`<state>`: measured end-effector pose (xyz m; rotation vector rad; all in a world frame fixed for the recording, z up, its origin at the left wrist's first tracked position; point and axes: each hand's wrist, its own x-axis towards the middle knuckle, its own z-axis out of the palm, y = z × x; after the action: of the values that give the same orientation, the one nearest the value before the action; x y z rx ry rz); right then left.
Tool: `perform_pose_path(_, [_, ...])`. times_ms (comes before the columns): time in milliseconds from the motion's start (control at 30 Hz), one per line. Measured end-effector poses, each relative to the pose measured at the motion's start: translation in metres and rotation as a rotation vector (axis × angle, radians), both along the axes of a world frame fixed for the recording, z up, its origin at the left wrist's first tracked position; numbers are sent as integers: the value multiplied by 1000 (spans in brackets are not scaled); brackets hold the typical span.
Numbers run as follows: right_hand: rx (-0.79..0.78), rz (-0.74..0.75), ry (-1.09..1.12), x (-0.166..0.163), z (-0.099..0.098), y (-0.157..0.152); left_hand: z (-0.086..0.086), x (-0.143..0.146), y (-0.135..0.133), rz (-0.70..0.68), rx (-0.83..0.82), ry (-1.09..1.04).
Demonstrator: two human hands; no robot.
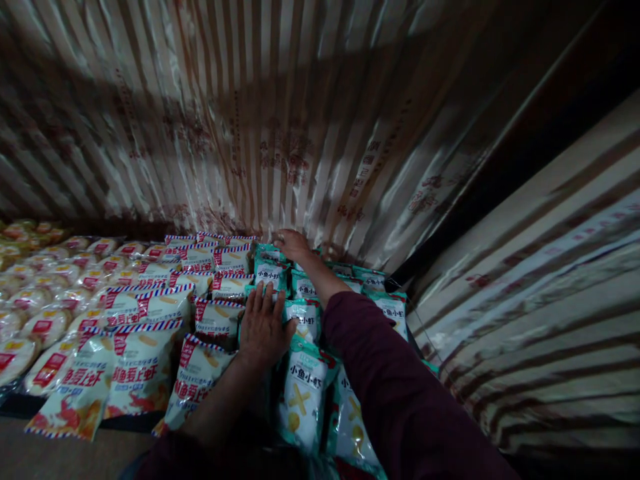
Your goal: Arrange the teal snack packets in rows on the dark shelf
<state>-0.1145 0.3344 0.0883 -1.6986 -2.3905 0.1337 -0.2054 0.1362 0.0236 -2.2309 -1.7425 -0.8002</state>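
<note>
My left hand [263, 325] lies flat, fingers stretched out, on a row of teal and white snack bags [303, 393]. My right hand [291, 243] reaches further back in a dark red sleeve. It rests with fingers curled on the rearmost teal bags [270, 267], right at the foot of the striped plastic sheet [280, 133]. Whether it grips a bag I cannot make out.
Red and white snack bags with blue-striped edges [143, 363] lie in rows left of the teal ones. Round pale packets [45, 320] fill the far left. Striped plastic sheeting also hangs at the right [540, 300], with a dark gap between.
</note>
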Motion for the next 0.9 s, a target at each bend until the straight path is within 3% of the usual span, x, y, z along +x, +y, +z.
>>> perform_pose_path(167, [141, -123, 310, 35, 10, -37, -1, 0, 0, -21, 12, 3])
perform_pose_path(300, [131, -247, 453, 61, 21, -80, -2, -3, 1, -55, 79, -19])
perform_pose_path(433, [125, -293, 575, 81, 27, -126, 7, -4, -11, -108, 152, -92])
perform_pose_path(600, [259, -273, 735, 90, 6, -195, 19, 14, -71, -204, 109, -162])
perform_pose_path(733, [231, -276, 770, 84, -18, -252, 10, 35, -119, -216, 30, -184])
perform_pose_path(900, [212, -289, 732, 72, -36, -298, -5, 44, -133, -249, 23, -206])
